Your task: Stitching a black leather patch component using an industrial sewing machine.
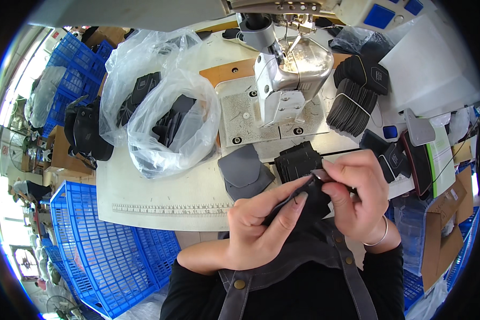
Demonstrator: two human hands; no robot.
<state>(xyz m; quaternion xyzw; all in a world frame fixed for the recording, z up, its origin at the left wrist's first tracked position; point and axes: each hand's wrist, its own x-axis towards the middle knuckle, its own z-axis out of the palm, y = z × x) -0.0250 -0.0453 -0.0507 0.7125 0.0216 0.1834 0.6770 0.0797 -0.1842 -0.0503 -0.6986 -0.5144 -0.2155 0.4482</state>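
Observation:
Close to my body, my left hand (261,229) pinches a folded black fabric piece (289,205) between thumb and fingers. My right hand (360,194), with a bracelet at the wrist, is closed at the upper end of that piece. Its thumb and forefinger grip a small greyish thing with a shiny edge (320,174), whose kind I cannot make out. Just beyond my fingers lies a stack of black fabric pieces (297,161) with light stitch marks. Left of that stack, flat dark grey pieces (244,172) rest on the table (160,197).
A sewing machine (290,80) stands beyond my hands. Clear plastic bags (194,141) with dark pieces sit left of it. Banded black stacks (351,109) lie at its right. Blue crates (106,250) stand below the table's left edge; a cardboard box (445,234) is at the right.

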